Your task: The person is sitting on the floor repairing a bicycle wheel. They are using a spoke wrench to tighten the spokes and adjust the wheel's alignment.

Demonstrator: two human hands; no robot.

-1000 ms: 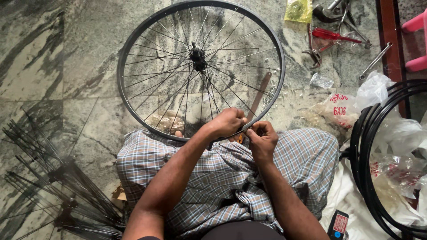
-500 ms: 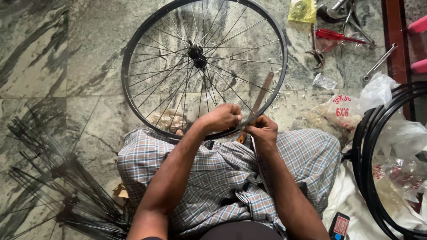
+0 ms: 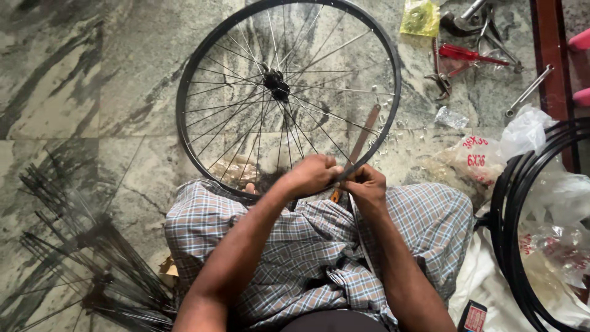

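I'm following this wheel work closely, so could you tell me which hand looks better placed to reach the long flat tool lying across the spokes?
Probably the right hand: it grips the bicycle wheel rim just below the flat tool. The left hand sits farther left.

You have bare floor (image 3: 92, 80) in the upper left. Loose spokes (image 3: 80, 258) crowd the lower left; tools (image 3: 473, 55) and stacked rims (image 3: 522, 203) block your right side.
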